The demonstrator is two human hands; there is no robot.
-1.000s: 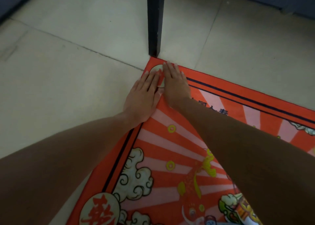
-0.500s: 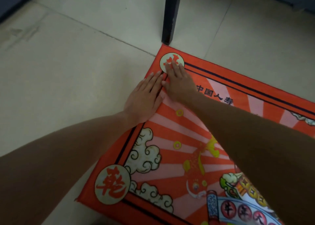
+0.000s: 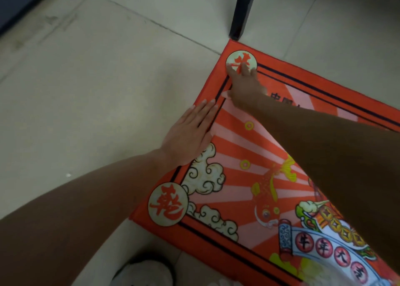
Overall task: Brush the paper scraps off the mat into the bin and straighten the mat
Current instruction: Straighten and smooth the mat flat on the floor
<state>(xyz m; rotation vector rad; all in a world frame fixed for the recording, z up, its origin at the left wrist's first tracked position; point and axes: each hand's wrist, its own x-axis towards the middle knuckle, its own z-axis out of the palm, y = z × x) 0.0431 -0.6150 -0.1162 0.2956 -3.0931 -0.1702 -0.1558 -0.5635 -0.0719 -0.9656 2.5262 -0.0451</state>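
A: Now the mat (image 3: 249, 177) lies flat on the tiled floor (image 3: 97, 91), far corner just beside the dark furniture leg (image 3: 241, 10), near-left corner with its round medallion (image 3: 167, 204) fully in view.

B: Change from a second ago?

A: Both hands were pressed together at the far corner. The left hand (image 3: 190, 134) has since slid back along the left edge, away from the right. Right hand (image 3: 244, 84) is spread flat, fingertips on the far corner medallion (image 3: 236, 58). Left is open too, palm down across the left border, holding nothing.

B: Meaning?

A: Judgement: smoothing pass along the left edge, the straightening step. No paper scraps visible on the exposed mat; no bin in view, so I cannot confirm the sweep.

B: Room to move?

A: Left of the mat, open tile with nothing in the way. Far corner is tight against the leg; little slack to push that way. Near edge has bare floor, with a pale blurred object (image 3: 142, 272) at the bottom.
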